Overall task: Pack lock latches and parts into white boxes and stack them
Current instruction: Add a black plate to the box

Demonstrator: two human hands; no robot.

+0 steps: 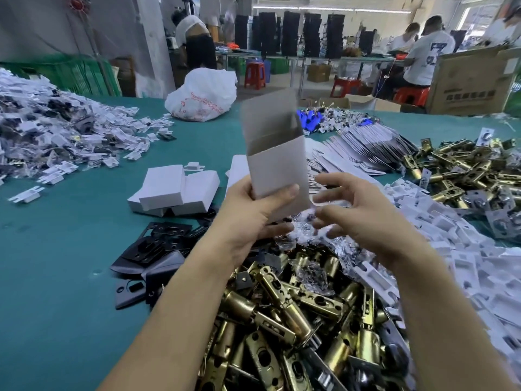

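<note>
My left hand [253, 210] grips the lower end of an upright white box [275, 153] whose top flap stands open. My right hand [363, 210] hovers just right of the box with loosely curled fingers over a clear plastic bag of small parts [303, 230]; whether it touches the bag I cannot tell. A heap of brass lock latches [296, 320] lies below both hands. Closed white boxes [174, 190] sit in a low pile to the left on the green table [56, 263].
Black strike plates [149, 249] lie left of the latch heap. White plastic inserts [451, 235] spread at right, more brass latches [465, 170] beyond them. Flat box blanks [358, 153] fan out behind. A heap of bagged parts [50, 128] fills the far left. People work in the background.
</note>
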